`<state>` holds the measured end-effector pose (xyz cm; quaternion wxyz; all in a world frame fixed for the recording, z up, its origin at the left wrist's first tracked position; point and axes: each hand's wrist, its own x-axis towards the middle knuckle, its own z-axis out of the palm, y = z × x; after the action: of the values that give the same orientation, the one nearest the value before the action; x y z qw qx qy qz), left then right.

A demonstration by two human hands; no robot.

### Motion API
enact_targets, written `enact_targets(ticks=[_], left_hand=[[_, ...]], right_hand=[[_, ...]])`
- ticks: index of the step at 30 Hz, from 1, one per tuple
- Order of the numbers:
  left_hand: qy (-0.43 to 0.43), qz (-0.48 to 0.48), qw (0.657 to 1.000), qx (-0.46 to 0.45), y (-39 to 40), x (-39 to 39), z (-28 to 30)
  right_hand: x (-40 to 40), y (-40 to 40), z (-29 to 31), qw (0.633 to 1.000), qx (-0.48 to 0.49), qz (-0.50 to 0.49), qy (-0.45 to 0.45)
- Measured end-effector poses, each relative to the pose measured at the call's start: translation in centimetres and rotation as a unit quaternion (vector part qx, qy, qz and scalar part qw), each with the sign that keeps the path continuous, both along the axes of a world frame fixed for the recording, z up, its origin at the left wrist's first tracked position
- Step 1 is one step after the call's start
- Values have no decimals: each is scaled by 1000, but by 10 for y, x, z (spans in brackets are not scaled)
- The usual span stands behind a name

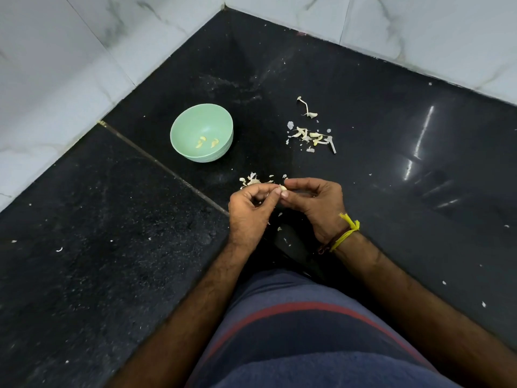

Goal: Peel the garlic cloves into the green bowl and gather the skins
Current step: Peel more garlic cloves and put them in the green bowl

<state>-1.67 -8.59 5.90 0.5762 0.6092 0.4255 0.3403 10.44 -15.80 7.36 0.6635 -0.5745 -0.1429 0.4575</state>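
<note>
A pale garlic clove is pinched between the fingertips of my left hand and my right hand, low over the black counter. The green bowl stands to the upper left of my hands and holds a few peeled yellowish cloves. A small heap of papery skins lies just beyond my left hand. Farther right lies a second cluster of garlic cloves and skins, with a dried stalk piece behind it.
The black stone counter runs into a corner of white marble wall tiles. A seam crosses the counter diagonally. Tiny skin flecks are scattered about. A yellow thread band is on my right wrist. My striped shirt fills the bottom.
</note>
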Motion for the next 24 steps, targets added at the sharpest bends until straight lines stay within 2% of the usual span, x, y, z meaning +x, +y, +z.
enact_targets(ticks=[5, 10, 16, 24], left_hand=[[9, -12, 1000, -20, 0, 0, -1], [38, -5, 999, 15, -4, 0, -2], [57, 24, 997, 52, -8, 7, 4], [43, 38, 998, 4, -12, 9, 10]], right_hand=[[-2, 1, -5, 999, -17, 1, 46], [-3, 2, -5, 995, -15, 5, 100], [-3, 1, -9, 996, -2, 3, 84], [0, -3, -12, 997, 29, 33, 69]])
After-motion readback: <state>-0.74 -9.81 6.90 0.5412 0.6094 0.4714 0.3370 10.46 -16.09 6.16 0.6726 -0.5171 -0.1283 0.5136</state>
